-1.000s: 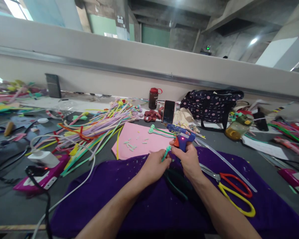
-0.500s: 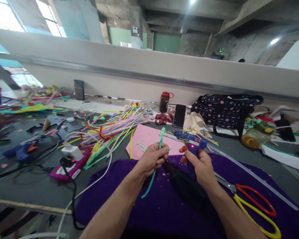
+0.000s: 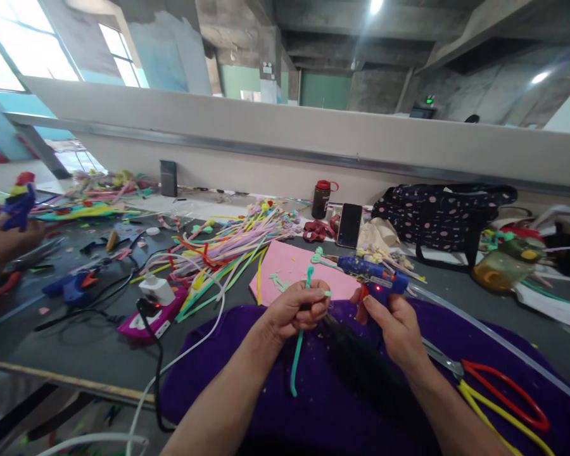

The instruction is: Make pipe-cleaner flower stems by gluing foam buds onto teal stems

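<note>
My left hand point(image 3: 300, 310) is closed around a teal fuzzy stem point(image 3: 296, 364) that resembles a pipe cleaner. Its knotted tip rises above my fingers and its tail hangs over the purple cloth point(image 3: 209, 373). A small pale green piece point(image 3: 327, 294) shows at my left fingertips. In my right hand point(image 3: 394, 320) is a blue glue gun point(image 3: 377, 277), its red light on and its nozzle pointing left. Beyond the nozzle, a pink sheet point(image 3: 261, 275) carries several short pale green pieces point(image 3: 279, 282) and a second green knotted stem point(image 3: 317, 255).
Red-and-yellow scissors point(image 3: 498, 392) and a long translucent stick point(image 3: 498, 332) lie at right. Pipe cleaners point(image 3: 237, 237) heap behind a magenta power strip point(image 3: 154, 320) with a white cable. A phone point(image 3: 349, 225) and a bottle point(image 3: 321, 201) stand behind. Another person's hand point(image 3: 9, 237) is at far left.
The view has swung left, bringing another person's hands in. My left hand has moved apart from the glue gun, the stem now hanging from it. A pale green piece now shows at its fingertips.
</note>
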A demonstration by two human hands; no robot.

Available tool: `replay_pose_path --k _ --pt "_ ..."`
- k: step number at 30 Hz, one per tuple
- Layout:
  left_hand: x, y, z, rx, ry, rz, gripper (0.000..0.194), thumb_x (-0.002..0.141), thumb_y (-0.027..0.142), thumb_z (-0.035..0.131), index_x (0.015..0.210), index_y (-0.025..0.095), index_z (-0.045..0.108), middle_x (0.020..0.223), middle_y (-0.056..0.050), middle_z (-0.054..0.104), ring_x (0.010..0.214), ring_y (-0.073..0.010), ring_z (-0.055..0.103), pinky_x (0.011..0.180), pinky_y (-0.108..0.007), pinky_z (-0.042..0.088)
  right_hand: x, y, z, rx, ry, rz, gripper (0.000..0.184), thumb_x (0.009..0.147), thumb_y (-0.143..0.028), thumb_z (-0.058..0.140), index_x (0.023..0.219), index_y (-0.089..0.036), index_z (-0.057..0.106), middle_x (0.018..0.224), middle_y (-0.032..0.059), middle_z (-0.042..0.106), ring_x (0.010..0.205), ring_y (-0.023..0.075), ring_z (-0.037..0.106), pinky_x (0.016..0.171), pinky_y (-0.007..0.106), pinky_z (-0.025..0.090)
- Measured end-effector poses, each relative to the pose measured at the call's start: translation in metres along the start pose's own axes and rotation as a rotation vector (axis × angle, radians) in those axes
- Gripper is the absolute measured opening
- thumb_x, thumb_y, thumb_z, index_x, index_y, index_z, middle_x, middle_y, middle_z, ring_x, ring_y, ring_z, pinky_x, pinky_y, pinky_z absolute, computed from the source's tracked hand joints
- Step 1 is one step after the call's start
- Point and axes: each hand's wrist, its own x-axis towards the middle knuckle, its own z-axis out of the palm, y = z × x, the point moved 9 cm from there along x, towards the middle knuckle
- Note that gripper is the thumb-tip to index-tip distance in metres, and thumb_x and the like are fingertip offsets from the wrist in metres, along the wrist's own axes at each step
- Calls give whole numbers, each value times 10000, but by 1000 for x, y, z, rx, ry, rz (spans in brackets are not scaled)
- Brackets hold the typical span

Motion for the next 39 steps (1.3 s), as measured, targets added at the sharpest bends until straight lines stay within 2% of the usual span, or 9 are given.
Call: replay_pose_path --k 2,6,9,12,17,21,28,32,39 --pt "0 1 -3 7 16 4 129 766 227 529 707 140 454 525 60 414 318 11 129 269 -105 90 -2 -5 1 -85 -16 -28 234 810 -351 524 825 -141 625 582 8 576 571 152 535 569 269 415" --pt "0 2 -7 12 46 5 140 753 226 546 697 144 447 515 61 419 318 9 144 269 -99 108 -7 -10 4 -223 -59 -68 261 813 -363 508 732 -151 638 619 32 608 623 178 557 614 284 414" --pt "0 2 -8 29 46 -2 170 746 233 561 678 149 431 510 62 427 311 10 153 265 -97 112 -8 -11 6 -339 -82 -93 291 811 -365 506 626 -170 617 647 35 625 638 180 562 621 280 403" --pt "0 2 -7 39 32 -5 171 745 230 560 672 148 429 516 57 437 304 12 156 262 -102 105 -9 -10 6 -402 -88 -107 300 812 -372 501 611 -179 613 637 26 624 625 176 563 620 278 400" --pt "-2 1 -9 56 39 -12 176 716 245 586 687 143 446 510 58 450 293 18 164 266 -103 111 -9 -8 7 -405 -99 -102 287 814 -388 492 667 -181 624 608 20 612 619 181 565 623 283 407" --pt "-2 1 -9 56 52 -6 174 709 245 590 692 146 449 500 60 450 291 17 160 266 -108 99 -11 -10 8 -418 -109 -101 312 817 -397 486 624 -182 605 585 21 596 644 192 570 640 290 408" --pt "-3 4 -19 155 232 5 185 691 258 613 760 153 478 491 60 483 286 5 217 280 -120 91 -10 -12 8 -387 -103 -107 301 814 -386 490 619 -186 602 603 27 600 655 196 569 641 292 412" --pt "-4 5 -16 170 215 0 175 687 259 611 733 145 487 474 61 473 282 4 227 280 -124 94 -10 -10 7 -411 -89 -112 332 807 -389 498 558 -183 575 632 35 619 640 189 565 629 287 406" --pt "-3 4 -9 187 151 0 164 695 248 591 651 131 486 449 55 461 273 3 241 274 -127 108 -11 -9 8 -425 -108 -114 325 817 -384 487 578 -184 578 660 30 642 618 178 563 598 273 389"
